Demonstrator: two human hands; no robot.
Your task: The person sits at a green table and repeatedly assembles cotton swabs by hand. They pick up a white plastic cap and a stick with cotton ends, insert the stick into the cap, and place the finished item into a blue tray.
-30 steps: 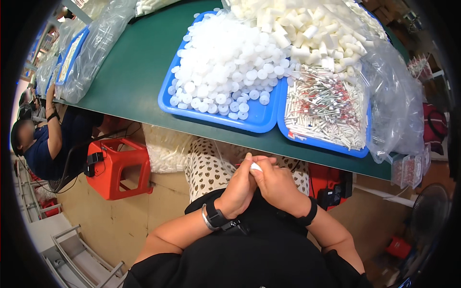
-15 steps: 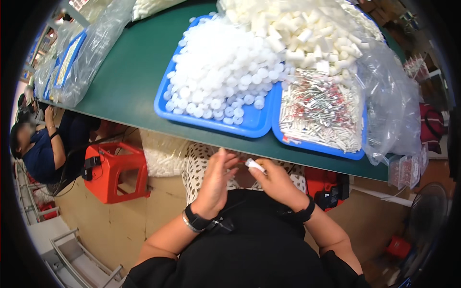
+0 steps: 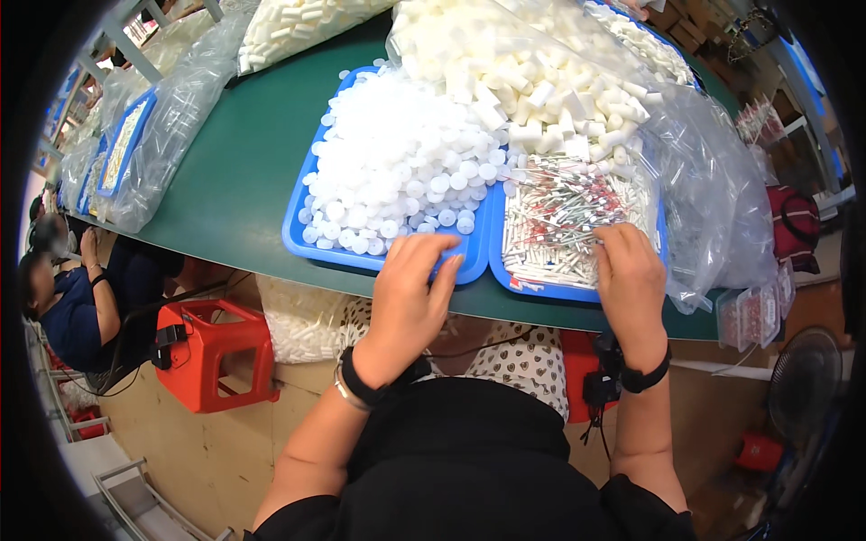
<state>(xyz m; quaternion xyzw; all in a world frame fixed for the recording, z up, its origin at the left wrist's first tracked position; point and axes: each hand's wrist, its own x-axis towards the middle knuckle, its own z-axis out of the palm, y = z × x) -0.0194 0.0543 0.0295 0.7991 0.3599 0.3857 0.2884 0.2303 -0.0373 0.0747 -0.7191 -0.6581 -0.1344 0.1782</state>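
On my feed, left hand [image 3: 406, 293] hung over near edge of left blue tray [image 3: 474, 260], thumb and fingers parted; white discs [image 3: 388, 162] lay heaped inside. Right hand [image 3: 631, 275] reached over right blue tray [image 3: 566, 291], fingers bent toward thin sticks [image 3: 546, 221]; I couldn't tell whether they gripped any. Cream cylinders [image 3: 541, 95] lay piled beyond.

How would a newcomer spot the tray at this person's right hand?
Start at the green table and go to its near edge, where the right hand is over the smaller blue tray. It holds thin white sticks, whereas the larger blue tray to its left is heaped with round translucent discs.
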